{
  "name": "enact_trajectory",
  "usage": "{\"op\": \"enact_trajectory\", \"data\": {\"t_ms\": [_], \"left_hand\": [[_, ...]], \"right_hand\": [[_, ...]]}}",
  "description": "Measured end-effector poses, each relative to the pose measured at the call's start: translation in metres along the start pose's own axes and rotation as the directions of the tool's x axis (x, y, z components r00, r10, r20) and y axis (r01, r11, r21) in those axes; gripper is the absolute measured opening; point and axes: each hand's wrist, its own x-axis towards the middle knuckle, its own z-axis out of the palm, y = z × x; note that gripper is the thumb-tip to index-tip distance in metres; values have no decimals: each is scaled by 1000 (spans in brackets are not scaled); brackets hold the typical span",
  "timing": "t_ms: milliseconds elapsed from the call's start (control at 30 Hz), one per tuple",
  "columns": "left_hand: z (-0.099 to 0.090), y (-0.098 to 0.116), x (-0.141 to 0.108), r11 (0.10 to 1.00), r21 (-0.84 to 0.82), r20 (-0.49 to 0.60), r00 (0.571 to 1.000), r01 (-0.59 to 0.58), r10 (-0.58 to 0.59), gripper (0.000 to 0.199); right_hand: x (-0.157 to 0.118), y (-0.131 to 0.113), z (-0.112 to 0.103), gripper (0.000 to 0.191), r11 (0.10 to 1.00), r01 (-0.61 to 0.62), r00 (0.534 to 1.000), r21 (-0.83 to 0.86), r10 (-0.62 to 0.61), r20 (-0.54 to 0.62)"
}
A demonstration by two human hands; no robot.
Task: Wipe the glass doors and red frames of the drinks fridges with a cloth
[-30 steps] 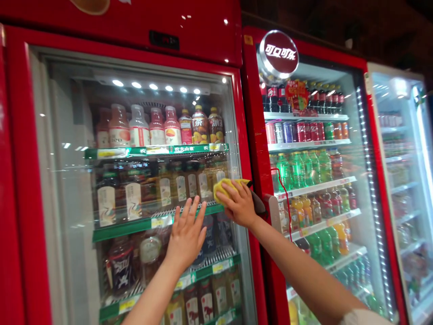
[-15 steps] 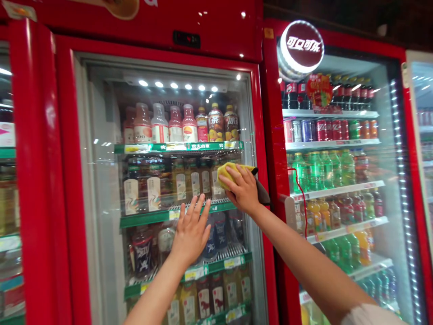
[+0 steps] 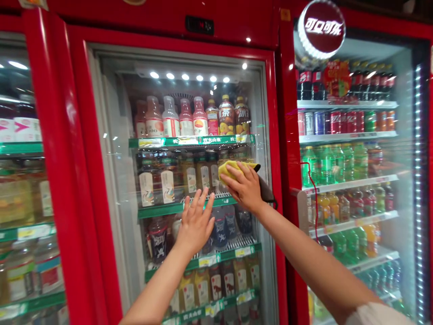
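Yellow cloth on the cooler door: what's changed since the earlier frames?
The yellow cloth and right hand have moved left across the door, away from its right frame, and slightly up. The view has swung left. The right hand stays on the cloth; the left hand stays open, fingers spread.

A yellow and dark-grey fabric cloth (image 3: 224,171) is held beneath the right hand (image 3: 244,186), against the closed, upright, red-framed glass door (image 3: 114,180). Its yellow side is exposed around the fingers; its grey part is draped toward the door's right edge. Small bright reflections are shown in the transparent pane.
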Motion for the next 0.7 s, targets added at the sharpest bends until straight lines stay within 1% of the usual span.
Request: {"op": "enact_trajectory", "data": {"t_ms": [33, 67, 100, 133, 167, 200, 233, 267, 300, 333, 367, 400, 433, 500, 533, 600, 633, 667, 700], "left_hand": [[-1, -2, -2, 1000, 2, 4, 1000, 4, -4, 83], [-2, -6, -4, 1000, 5, 7, 1000, 8, -8, 84], [-3, -10, -7, 1000, 9, 10, 1000, 11, -11, 85], [-5, -14, -10, 1000, 14, 12, 1000, 10, -10, 86], [-6, -19, -13, 1000, 21, 12, 1000, 7, -7, 86], [-8, -24, -15, 1000, 28, 12, 1000, 4, -4, 86], [-10, -29, -16, 999, 34, 11, 1000, 2, -2, 86], [-12, -33, -17, 999, 40, 10, 1000, 1, -1, 86], [-14, -36, -18, 999, 46, 10, 1000, 1, -1, 86], [-15, -38, -18, 999, 50, 10, 1000, 0, -1, 86], [-17, -40, -17, 999, 52, 12, 1000, -2, 1, 86], [-18, -41, -17, 999, 52, 17, 1000, -6, 5, 85], [-19, -41, -18, 999, 51, 24, 1000, -8, 7, 85], [-22, -44, -20, 999, 49, 38, 999, -5, 3, 83], [-24, -45, -22, 999, 49, 46, 999, -2, 0, 82], [-27, -50, -27, 998, 55, 59, 998, -1, -2, 79], [-29, -54, -29, 998, 60, 65, 998, -6, 2, 78], [-30, -57, -32, 998, 65, 71, 997, -14, 9, 77], [-31, -60, -35, 997, 70, 75, 997, -22, 16, 77]], "right_hand": [[-9, 3, -5, 40, 996, 90, 995, 7, -90, 35], [-17, 9, -10, 39, 988, 155, 987, 12, -155, 50], [-22, 16, -14, 38, 984, 178, 983, 8, -178, 43], [-23, 21, -16, 36, 988, 155, 988, -8, -155, 13], [-19, 25, -15, 35, 995, 91, 995, -30, -92, -38], [-11, 26, -12, 34, 999, 0, 995, -50, -5, -103], [-1, 23, -7, 34, 993, -96, 982, -62, 84, -169], [11, 16, 0, 35, 981, -181, 960, -65, 162, -227], [23, 5, 7, 36, 969, -242, 939, -60, 218, -265], [32, -8, 14, 37, 962, -269, 930, -53, 245, -276], [38, -22, 20, 37, 963, -264, 934, -47, 243, -261], [40, -35, 23, 38, 973, -228, 951, -42, 213, -225], [38, -46, 24, 38, 985, -167, 972, -33, 159, -172], [24, -57, 20, 39, 1000, -3, 998, 4, 3, -55], [15, -57, 15, 39, 996, 82, 997, 31, -82, -4], [0, -46, 4, 39, 974, 210, 976, 84, -215, 47], [-3, -39, 1, 38, 969, 229, 972, 95, -233, 37], [-2, -32, 0, 36, 974, 205, 979, 93, -205, -1], [3, -28, 2, 35, 985, 147, 988, 87, -142, -55]]}}
